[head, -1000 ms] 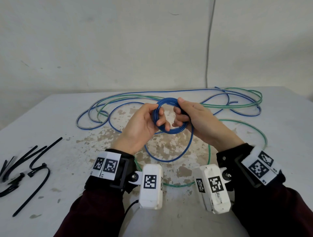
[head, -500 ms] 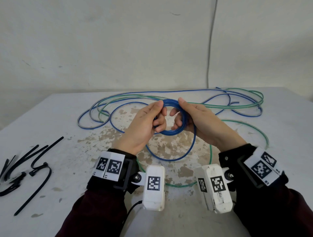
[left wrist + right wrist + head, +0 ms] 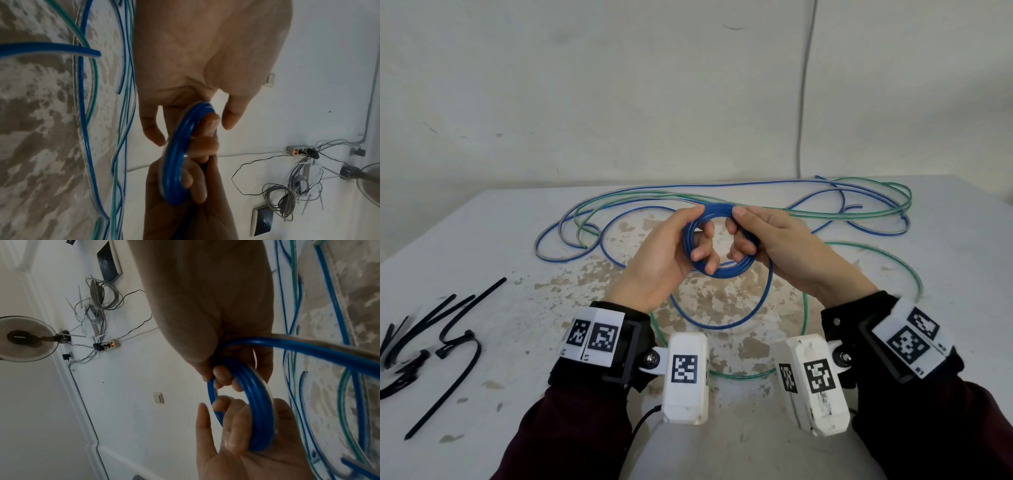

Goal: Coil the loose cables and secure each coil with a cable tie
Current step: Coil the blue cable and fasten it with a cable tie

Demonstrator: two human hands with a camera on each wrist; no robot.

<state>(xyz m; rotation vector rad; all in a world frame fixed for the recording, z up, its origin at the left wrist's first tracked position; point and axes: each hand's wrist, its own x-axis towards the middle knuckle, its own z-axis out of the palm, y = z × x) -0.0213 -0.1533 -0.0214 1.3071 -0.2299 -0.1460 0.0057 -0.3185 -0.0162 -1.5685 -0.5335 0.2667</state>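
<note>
**Blue coil held up between both hands**

Dark red sleeves [image 3: 571,438] closest to the camera, with white wrist cams [image 3: 686,377] strapped on. Just past those, the left hand [image 3: 661,253] and right hand [image 3: 784,246] are both up off the surface [image 3: 482,240], clamped on a small blue coil [image 3: 722,272] of several turns. Left thumb sits on the top of the ring with the fingers poking through the middle; the right hand does the same from the other side, thumb tip on top, fingers curled through the hole. The thumbs almost meet on the top edge.

From the coil a loose blue cable [image 3: 722,322] drops in a big loop under the hands onto the surface, then runs off into the far tangle. A green cable [image 3: 804,329] loops round it on the near right, and more blue and green strands sprawl across the back of the surface near the wall [image 3: 654,102].

Off to the left, well apart from the hands, a pile of black ties [image 3: 448,329] lies flat on the surface.

The surface itself is white with worn brown patches under the loops.
</note>
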